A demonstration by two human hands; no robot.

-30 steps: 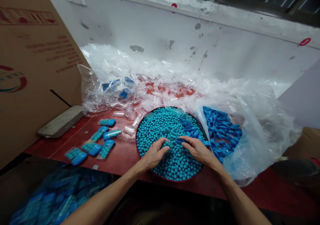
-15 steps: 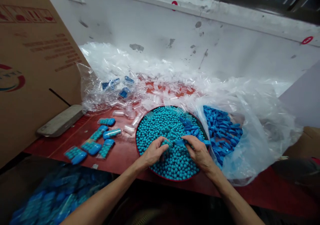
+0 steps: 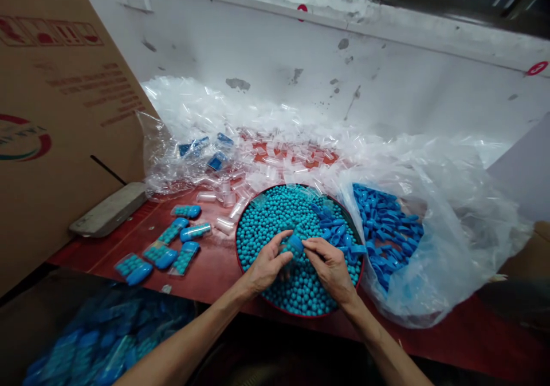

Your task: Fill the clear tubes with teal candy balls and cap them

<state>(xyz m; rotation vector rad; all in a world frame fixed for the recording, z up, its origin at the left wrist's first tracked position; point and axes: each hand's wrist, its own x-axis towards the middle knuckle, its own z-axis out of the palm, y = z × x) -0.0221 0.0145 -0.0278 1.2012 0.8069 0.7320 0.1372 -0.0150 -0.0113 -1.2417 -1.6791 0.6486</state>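
Over a round red-rimmed tray (image 3: 363, 268) of teal beads (image 3: 262, 220), my left hand (image 3: 268, 263) grips a small clear container, its fingers curled round it. A blue cap (image 3: 295, 243) sits at the container's end, and my right hand (image 3: 329, 266) pinches its right side. How far the cap is seated cannot be made out. Several loose blue caps (image 3: 339, 234) lie on the beads at the tray's right. Filled, capped containers (image 3: 184, 258) rest on the red table to the left.
Clear empty containers (image 3: 226, 224) and plastic film (image 3: 172, 168) spread behind the tray. An open plastic bag (image 3: 442, 283) of blue caps (image 3: 387, 225) lies right. A cardboard box (image 3: 64, 105) and grey metal bar (image 3: 107, 208) stand left; more filled containers (image 3: 77, 346) lie below the table edge.
My right hand has moved left with the blue cap, bringing it against the container in my left hand. The whole view has shifted slightly.
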